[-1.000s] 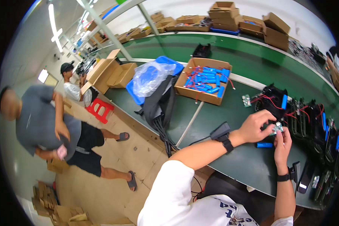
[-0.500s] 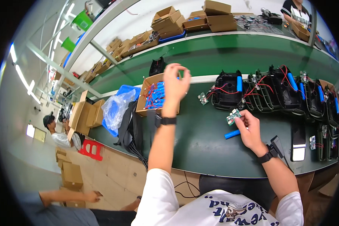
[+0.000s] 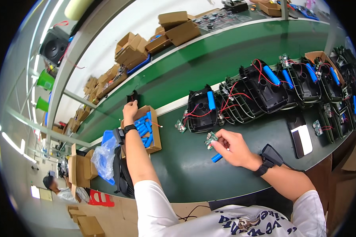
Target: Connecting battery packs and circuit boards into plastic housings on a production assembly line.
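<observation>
My right hand pinches a small green circuit board between thumb and fingers, above the dark green tabletop. Just below it, a blue cylindrical battery shows, partly covered by the hand. My left arm stretches forward past a cardboard box full of blue batteries. At the far end of that reach, my left hand closes its fingers on the near edge of a small black plastic casing on the green belt. Its fingertips are partly hidden.
Black plastic housings with red wires and blue batteries stand in a row at the right. A phone lies before them. Left of the box are a plastic bag and a black bag. A person sits far left.
My left hand has gone from above the battery box forward to the black casing. My right hand still holds the circuit board. The view has turned, and a nearby person's arm has left it.
</observation>
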The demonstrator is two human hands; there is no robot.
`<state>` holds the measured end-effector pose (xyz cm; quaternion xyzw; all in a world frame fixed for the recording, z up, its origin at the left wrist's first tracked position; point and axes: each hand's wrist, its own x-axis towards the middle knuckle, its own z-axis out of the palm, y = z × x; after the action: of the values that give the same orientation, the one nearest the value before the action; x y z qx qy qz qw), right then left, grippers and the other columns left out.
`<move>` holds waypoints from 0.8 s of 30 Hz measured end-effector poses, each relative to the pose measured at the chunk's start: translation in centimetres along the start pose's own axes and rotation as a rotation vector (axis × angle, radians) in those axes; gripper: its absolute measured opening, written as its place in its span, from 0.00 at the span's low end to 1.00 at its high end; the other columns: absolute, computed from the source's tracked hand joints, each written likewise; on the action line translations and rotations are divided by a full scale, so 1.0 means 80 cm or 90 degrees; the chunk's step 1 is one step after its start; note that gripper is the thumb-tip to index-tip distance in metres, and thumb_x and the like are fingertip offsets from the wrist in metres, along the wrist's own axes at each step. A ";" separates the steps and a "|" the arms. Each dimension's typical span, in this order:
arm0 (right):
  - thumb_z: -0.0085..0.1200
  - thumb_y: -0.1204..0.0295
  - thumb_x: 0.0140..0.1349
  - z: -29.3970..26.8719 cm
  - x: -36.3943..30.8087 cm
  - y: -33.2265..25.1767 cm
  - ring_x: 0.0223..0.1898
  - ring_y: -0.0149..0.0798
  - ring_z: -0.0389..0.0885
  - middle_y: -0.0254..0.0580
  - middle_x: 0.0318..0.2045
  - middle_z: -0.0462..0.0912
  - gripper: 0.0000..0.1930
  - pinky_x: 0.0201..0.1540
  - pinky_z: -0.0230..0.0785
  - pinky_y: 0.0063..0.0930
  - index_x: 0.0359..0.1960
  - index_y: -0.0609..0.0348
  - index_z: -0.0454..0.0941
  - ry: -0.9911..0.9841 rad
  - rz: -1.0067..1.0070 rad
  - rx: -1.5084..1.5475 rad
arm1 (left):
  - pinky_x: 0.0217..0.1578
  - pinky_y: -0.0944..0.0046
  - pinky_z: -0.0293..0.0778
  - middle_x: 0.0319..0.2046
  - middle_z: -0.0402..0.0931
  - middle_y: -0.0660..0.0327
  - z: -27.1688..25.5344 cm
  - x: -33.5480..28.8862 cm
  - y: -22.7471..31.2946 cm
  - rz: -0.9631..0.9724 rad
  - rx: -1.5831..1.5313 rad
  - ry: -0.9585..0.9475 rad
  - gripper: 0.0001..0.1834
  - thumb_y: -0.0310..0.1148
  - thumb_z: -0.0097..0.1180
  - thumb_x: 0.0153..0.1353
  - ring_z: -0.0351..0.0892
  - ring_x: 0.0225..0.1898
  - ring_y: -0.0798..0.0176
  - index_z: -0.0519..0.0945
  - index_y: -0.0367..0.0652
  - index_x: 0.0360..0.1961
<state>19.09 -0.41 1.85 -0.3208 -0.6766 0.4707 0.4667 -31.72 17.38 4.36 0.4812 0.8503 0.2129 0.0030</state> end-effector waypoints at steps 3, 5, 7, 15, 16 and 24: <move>0.61 0.68 0.67 0.002 0.007 0.000 0.21 0.33 0.72 0.36 0.20 0.75 0.10 0.25 0.64 0.30 0.36 0.60 0.75 -0.013 -0.018 -0.017 | 0.61 0.54 0.72 0.54 0.82 0.43 0.005 0.025 -0.010 -0.001 0.037 -0.070 0.32 0.60 0.49 0.67 0.80 0.59 0.45 0.87 0.43 0.52; 0.61 0.67 0.67 0.003 0.009 0.003 0.21 0.34 0.72 0.37 0.19 0.75 0.10 0.24 0.64 0.31 0.36 0.60 0.75 -0.019 -0.018 -0.025 | 0.58 0.52 0.73 0.58 0.79 0.40 0.014 0.039 -0.009 -0.006 0.045 -0.162 0.37 0.62 0.44 0.68 0.79 0.59 0.43 0.86 0.38 0.52; 0.61 0.67 0.67 0.003 0.011 0.000 0.20 0.34 0.72 0.37 0.19 0.75 0.10 0.25 0.64 0.31 0.36 0.60 0.75 -0.013 -0.018 -0.026 | 0.56 0.51 0.75 0.58 0.79 0.40 0.021 0.051 -0.009 -0.042 0.035 -0.206 0.37 0.62 0.45 0.68 0.81 0.58 0.43 0.86 0.37 0.53; 0.60 0.68 0.67 -0.003 -0.001 -0.002 0.20 0.34 0.72 0.37 0.18 0.75 0.09 0.24 0.64 0.31 0.37 0.60 0.76 -0.001 -0.020 -0.021 | 0.52 0.53 0.79 0.43 0.86 0.44 0.012 0.020 0.016 0.151 0.086 -0.025 0.13 0.35 0.60 0.59 0.87 0.47 0.46 0.90 0.44 0.42; 0.60 0.68 0.67 -0.002 -0.002 -0.004 0.20 0.34 0.72 0.37 0.18 0.75 0.09 0.24 0.64 0.31 0.37 0.61 0.76 0.000 -0.034 -0.024 | 0.53 0.52 0.79 0.42 0.86 0.44 0.002 0.011 0.016 0.178 0.038 0.046 0.13 0.31 0.60 0.58 0.86 0.48 0.44 0.91 0.45 0.42; 0.58 0.66 0.69 -0.009 0.016 -0.023 0.27 0.44 0.78 0.42 0.26 0.77 0.09 0.31 0.69 0.38 0.42 0.58 0.75 -0.048 -0.062 -0.114 | 0.50 0.53 0.77 0.43 0.85 0.48 -0.101 -0.052 0.103 0.356 0.012 0.276 0.19 0.22 0.64 0.56 0.85 0.47 0.46 0.81 0.42 0.50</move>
<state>19.35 0.29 4.07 -0.3101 -0.7476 0.3969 0.4329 -24.49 14.73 13.91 0.6391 0.6683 0.2949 -0.2405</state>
